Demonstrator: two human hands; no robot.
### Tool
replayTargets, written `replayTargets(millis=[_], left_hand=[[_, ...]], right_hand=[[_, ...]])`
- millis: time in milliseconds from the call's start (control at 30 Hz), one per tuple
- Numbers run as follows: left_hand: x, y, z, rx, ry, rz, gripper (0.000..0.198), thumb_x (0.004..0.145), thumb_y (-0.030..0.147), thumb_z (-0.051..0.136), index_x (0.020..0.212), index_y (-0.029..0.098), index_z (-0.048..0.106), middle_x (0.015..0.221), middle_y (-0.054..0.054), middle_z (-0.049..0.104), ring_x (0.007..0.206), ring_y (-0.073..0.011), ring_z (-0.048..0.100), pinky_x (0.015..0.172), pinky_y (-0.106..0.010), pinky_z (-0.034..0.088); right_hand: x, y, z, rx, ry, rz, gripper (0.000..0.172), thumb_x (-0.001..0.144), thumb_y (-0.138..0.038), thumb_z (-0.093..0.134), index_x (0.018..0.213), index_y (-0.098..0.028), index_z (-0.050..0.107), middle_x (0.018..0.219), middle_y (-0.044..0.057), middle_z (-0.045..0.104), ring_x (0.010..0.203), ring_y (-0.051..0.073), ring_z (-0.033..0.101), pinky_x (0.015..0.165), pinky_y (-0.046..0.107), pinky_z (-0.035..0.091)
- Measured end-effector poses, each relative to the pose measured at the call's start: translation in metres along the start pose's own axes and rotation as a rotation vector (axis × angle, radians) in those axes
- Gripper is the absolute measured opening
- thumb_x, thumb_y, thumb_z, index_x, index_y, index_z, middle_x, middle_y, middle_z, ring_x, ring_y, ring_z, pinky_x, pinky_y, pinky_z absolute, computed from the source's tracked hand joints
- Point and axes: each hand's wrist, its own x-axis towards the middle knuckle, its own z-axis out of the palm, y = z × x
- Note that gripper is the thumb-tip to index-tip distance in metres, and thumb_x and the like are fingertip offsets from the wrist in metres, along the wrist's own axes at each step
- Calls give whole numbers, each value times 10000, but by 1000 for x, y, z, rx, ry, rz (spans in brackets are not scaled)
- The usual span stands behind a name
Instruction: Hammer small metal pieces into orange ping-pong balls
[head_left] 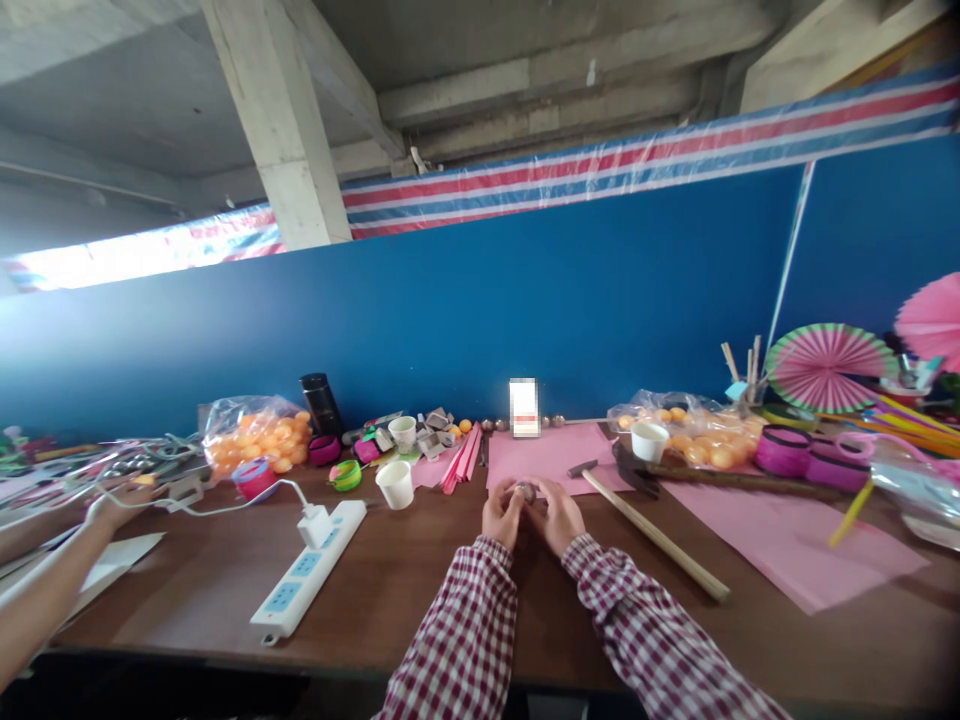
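Note:
My left hand (pixel 501 514) and my right hand (pixel 556 513) meet over the brown table (pixel 420 590), fingers curled together round a small brownish round thing (pixel 524 490), perhaps a walnut. Both sleeves are red-and-white checked. The hands rest at the near edge of a pink paper sheet (pixel 551 452). A hammer (pixel 646 528) with a long wooden handle lies just right of my right hand. A white paper cup (pixel 395 484) stands to the left.
A white power strip (pixel 307 570) with a plugged charger lies at left. Bags of orange balls (pixel 255 436) (pixel 694 432), a black flask (pixel 321 404), paper fans (pixel 825 365) and purple rolls (pixel 806 455) line the blue wall. Another person's arm (pixel 52 570) reaches in at far left.

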Motion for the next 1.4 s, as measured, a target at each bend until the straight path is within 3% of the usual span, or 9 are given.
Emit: replayTargets(millis=[367,667,1400], left_hand=[[1,0,-3,50,6,52,450,642,408,613,989,128,561,845,-85,635,724,-151,605,677,-265,477],[4,-6,-3,57,-7,73,394,665,401,590,958,138,570,859,-85,641,811,-174,594,744,-296,459],[-4,13,2,70,-41,99,282,675,368,575,850,149,614,785,-53,649,744,-152,589,714,-265,450]], right_hand=[[0,-1,-1,7,-34,6,337,699,-214,501,1034,-195,526,990,53,602,931,187,534,822,343,424],[0,2,2,-1,-33,1,305,718,-228,489,1015,-202,553,956,51,618,879,182,550,786,336,440],[-3,4,2,40,-41,68,436,703,-195,484,1135,-208,424,983,60,604,894,178,568,771,336,455]])
